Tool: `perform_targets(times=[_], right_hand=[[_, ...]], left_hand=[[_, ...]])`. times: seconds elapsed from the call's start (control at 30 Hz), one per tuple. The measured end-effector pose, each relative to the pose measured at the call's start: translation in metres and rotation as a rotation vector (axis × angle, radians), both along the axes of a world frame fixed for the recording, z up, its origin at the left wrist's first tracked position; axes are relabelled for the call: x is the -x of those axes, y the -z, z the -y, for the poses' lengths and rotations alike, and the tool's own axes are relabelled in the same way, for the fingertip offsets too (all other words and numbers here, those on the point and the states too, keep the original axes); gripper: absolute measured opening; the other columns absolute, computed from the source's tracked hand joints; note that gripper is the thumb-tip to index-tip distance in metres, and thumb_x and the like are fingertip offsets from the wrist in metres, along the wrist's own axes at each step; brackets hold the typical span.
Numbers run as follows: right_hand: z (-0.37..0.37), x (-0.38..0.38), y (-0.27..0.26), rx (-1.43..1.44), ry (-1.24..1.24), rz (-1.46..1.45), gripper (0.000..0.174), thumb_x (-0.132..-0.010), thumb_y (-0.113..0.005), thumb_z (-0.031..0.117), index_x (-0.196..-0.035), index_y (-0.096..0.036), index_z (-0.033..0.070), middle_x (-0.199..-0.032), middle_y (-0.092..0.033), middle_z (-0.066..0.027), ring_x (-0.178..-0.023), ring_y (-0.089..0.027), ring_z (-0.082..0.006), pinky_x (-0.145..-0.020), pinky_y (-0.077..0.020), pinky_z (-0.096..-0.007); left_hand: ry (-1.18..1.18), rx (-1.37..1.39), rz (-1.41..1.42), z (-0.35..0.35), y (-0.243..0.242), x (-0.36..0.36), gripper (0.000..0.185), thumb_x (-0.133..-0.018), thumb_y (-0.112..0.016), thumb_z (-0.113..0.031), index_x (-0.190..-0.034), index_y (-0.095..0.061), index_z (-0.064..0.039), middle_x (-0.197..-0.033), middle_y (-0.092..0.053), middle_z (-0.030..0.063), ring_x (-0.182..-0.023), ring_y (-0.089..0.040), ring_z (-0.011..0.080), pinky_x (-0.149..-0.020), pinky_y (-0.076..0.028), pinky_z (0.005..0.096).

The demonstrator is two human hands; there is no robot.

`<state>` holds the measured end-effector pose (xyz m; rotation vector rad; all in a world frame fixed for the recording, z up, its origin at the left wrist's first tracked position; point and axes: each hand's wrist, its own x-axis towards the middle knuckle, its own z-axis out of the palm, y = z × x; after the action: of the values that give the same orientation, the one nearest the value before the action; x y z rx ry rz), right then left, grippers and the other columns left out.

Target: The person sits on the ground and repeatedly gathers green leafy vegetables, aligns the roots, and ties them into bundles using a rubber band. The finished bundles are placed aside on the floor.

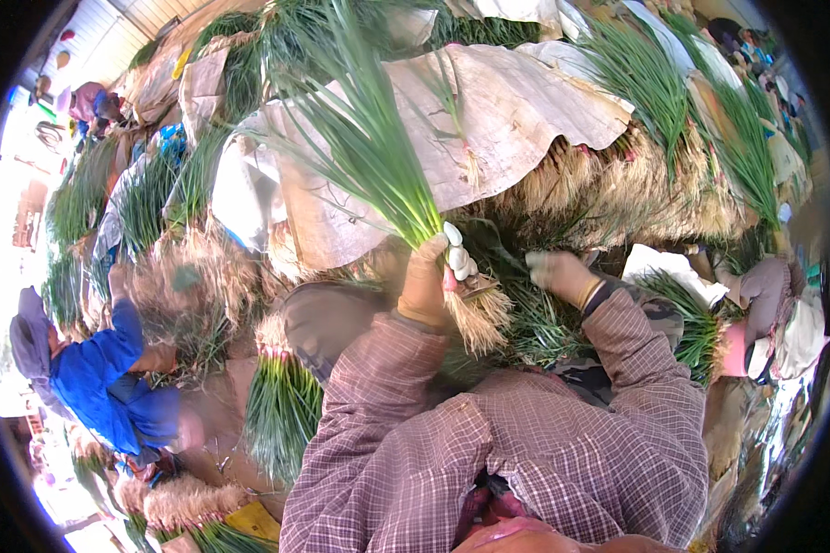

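Observation:
My left hand (425, 276), in a tan glove with white fingertips, grips a bunch of green onions (404, 186) near the root end. Its long green leaves fan up and to the left, while the pale roots (481, 321) hang below my fingers. To the right of the bunch is my right hand (560, 275), also gloved and apart from it. Motion blur and the angle hide whether its fingers hold anything. Loose green leaves (539, 318) lie beneath and between my hands. A single green onion (460, 128) rests on the pale cover sheet (519, 104) ahead.
Stacked green onions with roots facing me (595, 186) lie under the sheet. A bundle (283, 401) sits by my left knee, another bundle (688, 325) at my right. A co-worker in blue (104, 366) sits at left; another person (768, 311) is at right.

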<state>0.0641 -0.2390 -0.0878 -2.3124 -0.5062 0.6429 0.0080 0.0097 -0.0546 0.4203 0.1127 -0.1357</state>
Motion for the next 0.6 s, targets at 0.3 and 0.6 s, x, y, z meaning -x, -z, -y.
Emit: perform_targets(times=[0.3, 0.6], right_hand=[[-0.142, -0.142, -0.011, 0.182, 0.286, 0.471, 0.039, -0.086, -0.059, 0.033, -0.113, -0.062, 0.005, -0.097, -0.066, -0.0215, -0.088, -0.065, -0.0319, -0.079, -0.0494, -0.0377], [-0.092, -0.083, -0.031, 0.109, 0.307, 0.483, 0.032, -0.087, -0.056, 0.037, -0.099, -0.068, 0.01, -0.077, -0.063, -0.0162, -0.069, -0.061, -0.0308, -0.055, -0.0462, -0.0412]], left_hand=[[-0.049, 0.086, -0.162, -0.001, 0.026, -0.011, 0.014, -0.089, -0.057, -0.019, -0.094, -0.054, -0.007, -0.059, -0.047, 0.0005, -0.05, -0.044, 0.013, -0.053, -0.041, 0.0269], [-0.133, -0.067, -0.195, -0.001, 0.005, -0.011, 0.018, -0.088, -0.059, -0.008, -0.103, -0.055, -0.001, -0.076, -0.061, 0.0069, -0.065, -0.059, 0.0165, -0.058, -0.051, 0.029]])
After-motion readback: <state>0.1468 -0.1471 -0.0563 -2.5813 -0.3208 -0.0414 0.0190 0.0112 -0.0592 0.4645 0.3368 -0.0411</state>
